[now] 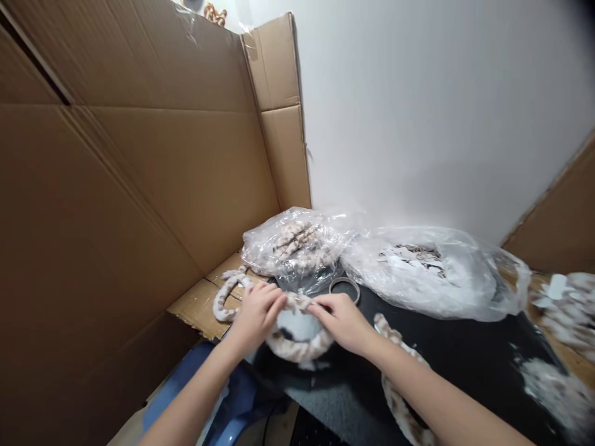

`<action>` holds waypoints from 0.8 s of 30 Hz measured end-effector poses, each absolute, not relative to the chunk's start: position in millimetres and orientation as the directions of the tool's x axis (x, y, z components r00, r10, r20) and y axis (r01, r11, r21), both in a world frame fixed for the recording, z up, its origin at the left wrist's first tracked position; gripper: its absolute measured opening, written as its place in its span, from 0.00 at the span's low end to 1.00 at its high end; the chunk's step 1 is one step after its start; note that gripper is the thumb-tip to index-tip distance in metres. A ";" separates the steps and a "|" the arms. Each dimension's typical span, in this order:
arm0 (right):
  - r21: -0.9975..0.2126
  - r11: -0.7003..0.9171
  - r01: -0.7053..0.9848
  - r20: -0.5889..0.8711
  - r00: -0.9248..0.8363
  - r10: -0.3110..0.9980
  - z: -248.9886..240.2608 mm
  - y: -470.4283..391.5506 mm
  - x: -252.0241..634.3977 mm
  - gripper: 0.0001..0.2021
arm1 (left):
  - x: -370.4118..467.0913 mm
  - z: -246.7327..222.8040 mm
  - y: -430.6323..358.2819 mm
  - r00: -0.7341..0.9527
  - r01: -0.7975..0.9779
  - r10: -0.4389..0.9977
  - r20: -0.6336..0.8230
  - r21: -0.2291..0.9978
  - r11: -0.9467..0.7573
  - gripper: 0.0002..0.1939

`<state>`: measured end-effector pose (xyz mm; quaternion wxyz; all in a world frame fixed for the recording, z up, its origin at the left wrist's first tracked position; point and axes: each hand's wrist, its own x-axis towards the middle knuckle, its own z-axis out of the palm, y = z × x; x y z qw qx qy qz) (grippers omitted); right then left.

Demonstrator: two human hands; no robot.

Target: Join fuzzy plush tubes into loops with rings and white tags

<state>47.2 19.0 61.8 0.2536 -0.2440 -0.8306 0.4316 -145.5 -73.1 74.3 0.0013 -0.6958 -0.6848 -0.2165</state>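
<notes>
So your fuzzy ring [297, 352] is over the near part of the black table [469, 353], its longer way across running left to right. Your left hand [261, 310] is curled closed on the ring's far left, and your right hand [341, 319] is pinching the far right, thumb against fingers. Your right forearm's blocking part of a fuzzy strip [395, 399]. There's another fuzzy loop [224, 303] left of your left hand, a thin hoop [344, 290] just past your right, then two plastic bags [446, 272] behind.

cream-and-brown mottled ring [297, 351], black tabletop [458, 344], tan cardboard [186, 161]
</notes>
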 end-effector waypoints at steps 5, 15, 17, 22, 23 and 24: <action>-0.724 0.590 0.358 0.118 -0.778 0.617 72.4 23.2 -68.9 0.14 | -236.6 73.7 -82.7 -0.352 0.933 0.912 0.213 0.155 0.324 0.22; -0.519 0.637 0.571 0.066 -0.716 0.695 55.5 28.6 -178.2 0.12 | -301.5 60.4 -64.3 -0.397 0.904 0.890 0.225 -0.069 0.421 0.22; -0.487 0.662 0.570 0.086 -0.723 0.686 53.5 26.4 -180.2 0.12 | -300.7 58.8 -66.0 -0.373 0.909 0.896 0.242 -0.099 0.405 0.21; -0.442 0.743 0.503 0.224 -0.740 0.634 63.6 12.8 -152.0 0.14 | -300.2 63.0 -69.8 -0.392 0.890 0.872 0.293 -0.118 0.440 0.20; -0.436 0.756 0.488 0.260 -0.736 0.625 67.4 11.2 -139.1 0.13 | -300.9 64.8 -70.1 -0.407 0.882 0.861 0.305 -0.113 0.457 0.20; -0.433 0.766 0.476 0.292 -0.730 0.618 71.5 11.0 -123.4 0.13 | -301.7 66.6 -70.4 -0.421 0.875 0.850 0.315 -0.106 0.473 0.21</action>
